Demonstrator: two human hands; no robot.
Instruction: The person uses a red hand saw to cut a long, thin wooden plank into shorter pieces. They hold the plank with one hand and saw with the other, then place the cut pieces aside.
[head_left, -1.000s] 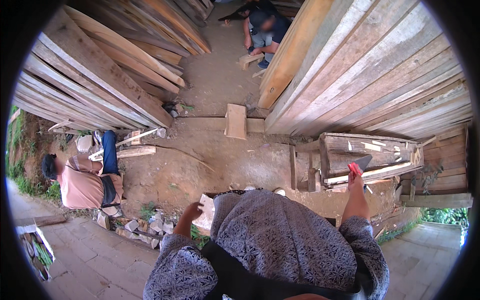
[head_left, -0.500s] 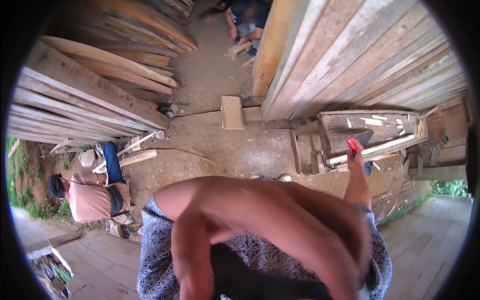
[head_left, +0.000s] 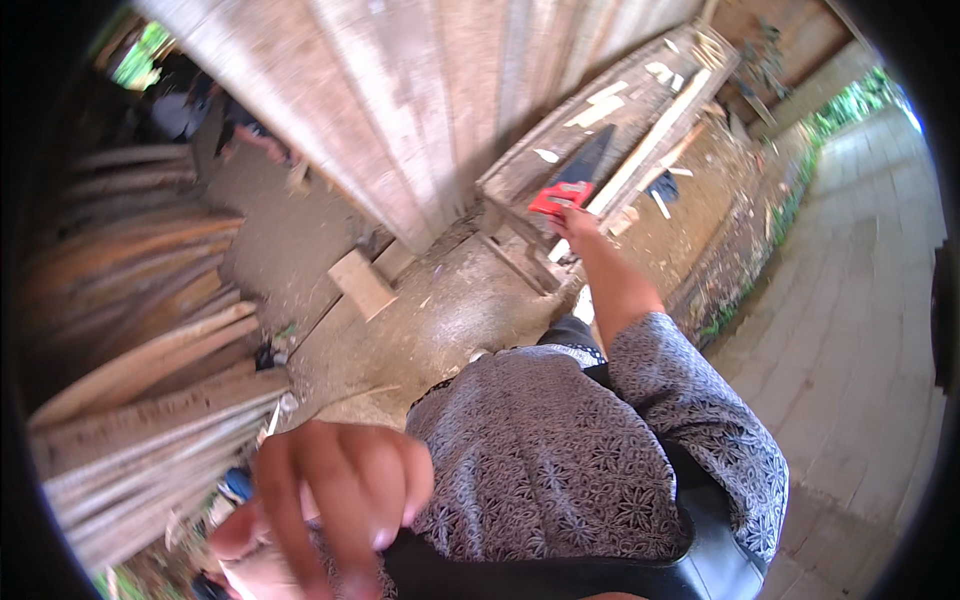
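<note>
My right hand (head_left: 577, 224) grips the red handle of a handsaw (head_left: 588, 154), its dark blade pointing away over a long wooden workbench (head_left: 508, 190). Scraps of pale wood (head_left: 598, 108) lie on the bench, and a long light strip (head_left: 655, 125) runs along its near side. Close to the camera at the lower left is my left hand (head_left: 345, 480). Its fingers are loosely bent, the thumb stands apart from them, and nothing shows in it; part of it is blurred.
Upright planks (head_left: 420, 90) lean behind the bench. More boards (head_left: 130, 430) are stacked at the left. A short wood block (head_left: 362, 284) lies on the dirt floor. A person (head_left: 255, 130) is partly visible at the upper left. A paved strip (head_left: 830, 300) runs along the right.
The view has swung to the right, bringing the bench nearer the middle. My bare arm no longer crosses in front; my left hand now shows at lower left. The saw stays in my right hand.
</note>
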